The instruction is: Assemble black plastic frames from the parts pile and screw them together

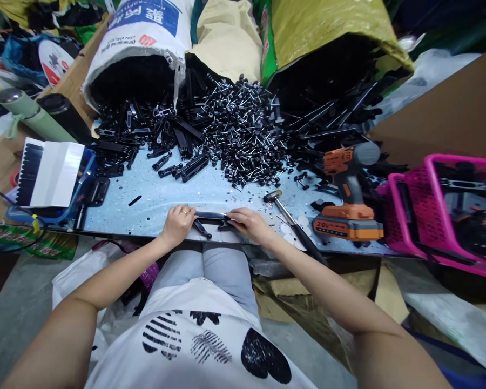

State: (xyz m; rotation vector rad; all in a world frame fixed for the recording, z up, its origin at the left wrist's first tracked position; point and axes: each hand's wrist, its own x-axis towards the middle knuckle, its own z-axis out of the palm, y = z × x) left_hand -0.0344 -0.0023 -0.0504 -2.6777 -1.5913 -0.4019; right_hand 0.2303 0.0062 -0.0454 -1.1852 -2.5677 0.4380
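Pressure from left hand [177, 224] and right hand [249, 222], clamped on the black bar's [211, 215] ends, could tilt it if uneven.

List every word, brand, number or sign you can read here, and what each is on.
"20V": on the battery of the power drill.
"CHN ENERGY": on the white sack, by a red logo.
Blue panel, same sack: large Chinese characters, not surely readable.
Drill's upper body: marking too small.
Green-and-red packaging, lower left: lettering too blurred.
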